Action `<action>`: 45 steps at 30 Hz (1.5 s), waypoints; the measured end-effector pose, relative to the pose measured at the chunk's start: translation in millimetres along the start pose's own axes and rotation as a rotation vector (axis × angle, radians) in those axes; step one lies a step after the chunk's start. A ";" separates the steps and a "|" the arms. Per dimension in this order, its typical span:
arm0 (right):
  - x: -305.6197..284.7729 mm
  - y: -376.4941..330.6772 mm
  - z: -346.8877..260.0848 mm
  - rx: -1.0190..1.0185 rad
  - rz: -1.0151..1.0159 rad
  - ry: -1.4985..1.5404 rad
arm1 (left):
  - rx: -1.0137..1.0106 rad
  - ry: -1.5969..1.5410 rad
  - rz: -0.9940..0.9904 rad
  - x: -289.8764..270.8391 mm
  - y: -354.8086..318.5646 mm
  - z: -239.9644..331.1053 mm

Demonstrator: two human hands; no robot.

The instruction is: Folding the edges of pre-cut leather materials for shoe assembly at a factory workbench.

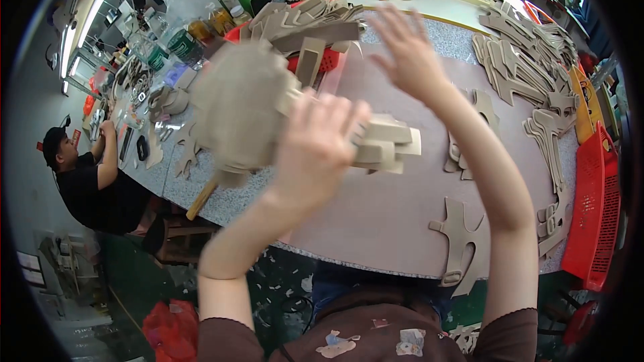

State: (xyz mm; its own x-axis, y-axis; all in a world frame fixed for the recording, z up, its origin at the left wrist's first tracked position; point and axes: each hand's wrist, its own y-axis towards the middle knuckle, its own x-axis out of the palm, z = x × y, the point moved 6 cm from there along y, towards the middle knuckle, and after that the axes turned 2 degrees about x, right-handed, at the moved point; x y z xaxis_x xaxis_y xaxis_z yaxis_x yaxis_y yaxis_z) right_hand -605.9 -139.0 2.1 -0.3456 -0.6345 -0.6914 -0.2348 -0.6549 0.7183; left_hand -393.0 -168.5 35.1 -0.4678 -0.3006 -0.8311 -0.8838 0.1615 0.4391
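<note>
My left hand point(322, 144) is closed around a thick bundle of beige cut leather-like pieces point(238, 104), held up over the left part of the table. Its broad, rounded end points left, and narrow strap-like ends stick out to the right of my fist. Motion blurs the bundle and the hand. Farther back, my right hand point(406, 53) is raised above the mat with its fingers apart and nothing in it. Beyond the bundle, more beige pieces point(305, 20) are heaped over a red basket point(329, 60), partly hidden.
A brownish mat point(382, 221) covers the speckled table. Beige cutouts point(459, 241) lie at its near right, with stacked pieces point(513, 70) at the far right. A red crate point(590, 208) stands along the right edge. At left, a person in black point(87, 181) sits near a wooden handle point(202, 198).
</note>
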 end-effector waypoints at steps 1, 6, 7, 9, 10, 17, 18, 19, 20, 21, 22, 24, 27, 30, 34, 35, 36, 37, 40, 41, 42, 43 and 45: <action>-12.6 -19.3 24.3 0.021 -0.023 -0.037 | 0.024 -0.098 -0.021 38.4 -13.9 19.6; -92.9 -129.0 65.2 0.157 -0.203 0.006 | -0.159 -0.662 -0.070 98.6 -42.9 65.6; -102.6 -142.6 59.0 0.182 -0.239 0.070 | -0.153 -0.725 -0.057 93.5 -43.3 67.0; -119.1 -176.0 41.5 0.250 -0.310 0.160 | -0.116 -0.804 -0.015 70.4 -43.8 62.0; -125.5 -188.4 33.9 0.290 -0.342 0.178 | -0.119 -0.774 0.046 59.1 -44.1 47.0; -96.5 -153.9 -37.1 0.220 -0.327 0.529 | -0.564 -0.553 -0.038 76.7 -75.4 -140.9; -79.4 -136.6 -48.3 0.178 -0.301 0.567 | -0.573 -0.750 -0.235 97.6 -80.2 -142.6; -61.7 -120.7 -54.8 0.140 -0.271 0.564 | -0.562 -0.876 -0.277 109.6 -74.4 -137.5; -41.1 -105.8 -60.2 0.104 -0.243 0.562 | -0.548 -1.002 -0.323 123.1 -68.1 -130.4; -21.2 -91.0 -65.4 0.092 -0.268 0.529 | -0.544 -0.997 -0.320 134.2 -66.3 -130.0; 2.9 -80.0 -69.7 0.097 -0.289 0.439 | -0.484 -0.979 -0.327 143.8 -63.1 -127.6; 27.8 -65.2 -73.9 0.101 -0.315 0.346 | -0.425 -0.966 -0.333 145.4 -55.1 -122.2; 51.8 -55.9 -65.2 0.308 -0.491 0.417 | -0.407 -0.696 -0.473 133.3 -40.9 -118.7; 50.9 -51.4 -65.4 0.336 -0.506 0.511 | -0.394 -0.658 -0.440 137.1 -42.8 -118.3; 30.1 -37.9 -68.6 0.234 -0.368 0.730 | -0.347 -0.797 -0.212 138.1 -50.4 -122.6; 21.0 -32.7 -69.7 0.217 -0.304 0.722 | -0.403 -0.924 -0.169 135.8 -53.8 -131.4; 9.8 -27.1 -70.8 0.202 -0.238 0.714 | -0.456 -1.050 -0.123 130.6 -55.8 -140.5; -0.7 -21.8 -72.2 0.186 -0.171 0.707 | -0.509 -1.173 -0.075 125.2 -58.0 -148.7; -10.9 -11.4 -81.8 0.146 -0.131 0.707 | -0.527 -1.275 -0.066 109.7 -53.2 -145.3; -10.9 -7.0 -86.7 0.121 -0.155 0.712 | -0.490 -1.251 -0.106 103.7 -46.8 -137.7; -11.0 -3.3 -91.2 0.096 -0.178 0.718 | -0.453 -1.227 -0.146 99.2 -41.7 -130.9; -11.6 -0.8 -94.8 0.072 -0.200 0.722 | -0.415 -1.203 -0.186 97.2 -40.1 -127.1; -18.0 1.7 -95.6 0.030 -0.159 0.657 | -0.464 -1.259 -0.186 98.6 -44.2 -132.6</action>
State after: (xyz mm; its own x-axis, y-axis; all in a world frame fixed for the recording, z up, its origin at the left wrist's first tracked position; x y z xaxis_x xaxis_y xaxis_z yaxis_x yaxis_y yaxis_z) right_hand -513.2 -167.9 8.4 0.3173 -0.6557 -0.6851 -0.2655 -0.7550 0.5996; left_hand -400.4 -329.9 -21.1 -0.2440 0.8148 -0.5259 -0.9695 -0.1918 0.1526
